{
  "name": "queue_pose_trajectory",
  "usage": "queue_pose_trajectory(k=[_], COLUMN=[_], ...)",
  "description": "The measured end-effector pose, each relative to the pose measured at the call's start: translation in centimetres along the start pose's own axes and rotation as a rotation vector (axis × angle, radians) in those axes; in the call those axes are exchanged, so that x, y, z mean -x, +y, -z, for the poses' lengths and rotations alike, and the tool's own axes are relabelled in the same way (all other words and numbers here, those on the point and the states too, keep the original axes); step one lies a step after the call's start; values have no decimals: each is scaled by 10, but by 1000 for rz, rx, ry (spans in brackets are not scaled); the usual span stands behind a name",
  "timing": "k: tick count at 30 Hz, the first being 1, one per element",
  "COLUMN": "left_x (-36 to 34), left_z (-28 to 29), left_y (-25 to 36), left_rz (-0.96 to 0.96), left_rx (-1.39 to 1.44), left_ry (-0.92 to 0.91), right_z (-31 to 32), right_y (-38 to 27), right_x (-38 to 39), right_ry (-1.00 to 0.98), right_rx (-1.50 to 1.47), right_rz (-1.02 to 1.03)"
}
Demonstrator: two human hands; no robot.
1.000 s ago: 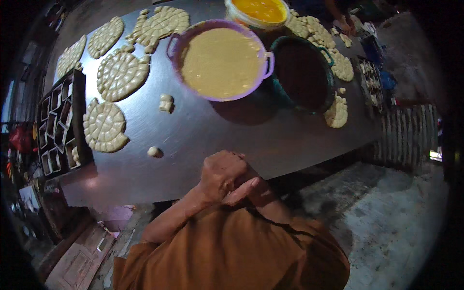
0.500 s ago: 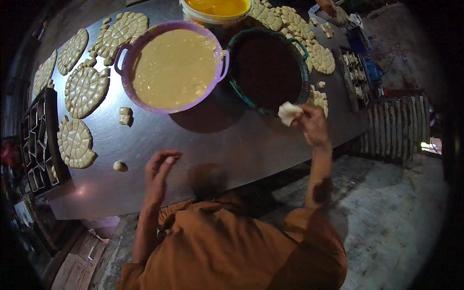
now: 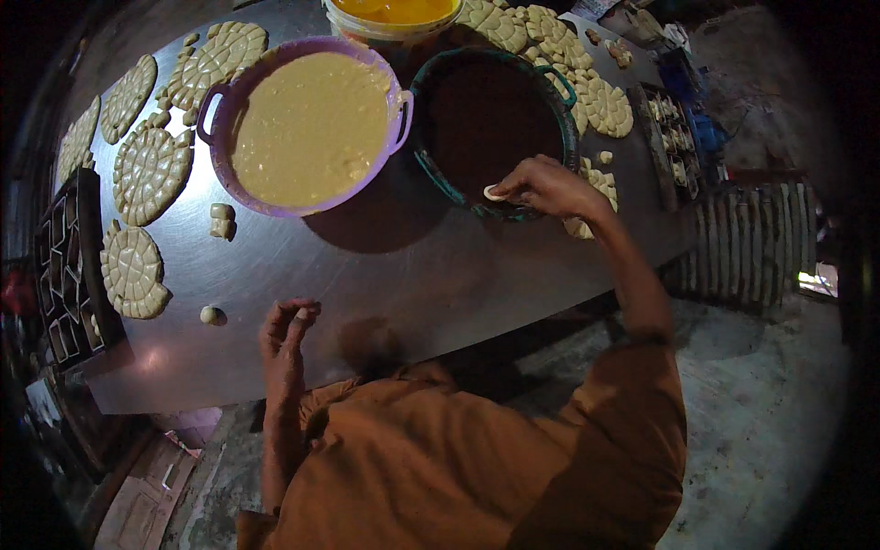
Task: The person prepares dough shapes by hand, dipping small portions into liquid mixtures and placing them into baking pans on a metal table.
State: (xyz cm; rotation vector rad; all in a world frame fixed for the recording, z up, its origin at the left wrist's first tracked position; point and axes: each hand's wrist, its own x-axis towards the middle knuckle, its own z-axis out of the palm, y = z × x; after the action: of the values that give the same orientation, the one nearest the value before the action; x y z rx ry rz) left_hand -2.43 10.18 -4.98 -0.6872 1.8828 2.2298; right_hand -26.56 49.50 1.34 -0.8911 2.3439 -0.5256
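My right hand [image 3: 541,188] pinches a pale piece of dough [image 3: 495,192] over the near rim of the dark green tub [image 3: 486,115], which holds dark brown filling. My left hand [image 3: 286,325] hangs above the near part of the steel table [image 3: 431,275], fingers loosely bent and apart, holding nothing. Left of the green tub is a purple tub [image 3: 211,119] of pale yellow batter. A small dough ball [image 3: 213,314] lies left of my left hand, and a short dough piece [image 3: 222,220] lies farther back.
Several rounds of cut dough [image 3: 151,174] line the left; more dough pieces [image 3: 607,105] lie right of the green tub. A bucket of yellow stuff [image 3: 394,27] stands at the back. Dark metal moulds [image 3: 73,275] sit at the left edge, another tray of moulds [image 3: 665,142] at the right.
My hands have parted from their clasp near the front edge. My right hand has gone forward with dough in it, then moved slightly left over the green tub. The view has shifted.
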Motion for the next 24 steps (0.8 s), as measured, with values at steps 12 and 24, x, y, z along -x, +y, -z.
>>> queue_pose_trajectory(k=[12,24], left_x=[-2,4], left_z=[-8,-71], left_y=[3,37], left_rz=[22,341], left_rx=[45,684], left_ry=[-71,-421], right_z=[16,-142], right_y=[-1,-149], right_x=[1,-39], right_ry=[-165,286], right_rx=[-419,-1783], right_rz=[-99,248])
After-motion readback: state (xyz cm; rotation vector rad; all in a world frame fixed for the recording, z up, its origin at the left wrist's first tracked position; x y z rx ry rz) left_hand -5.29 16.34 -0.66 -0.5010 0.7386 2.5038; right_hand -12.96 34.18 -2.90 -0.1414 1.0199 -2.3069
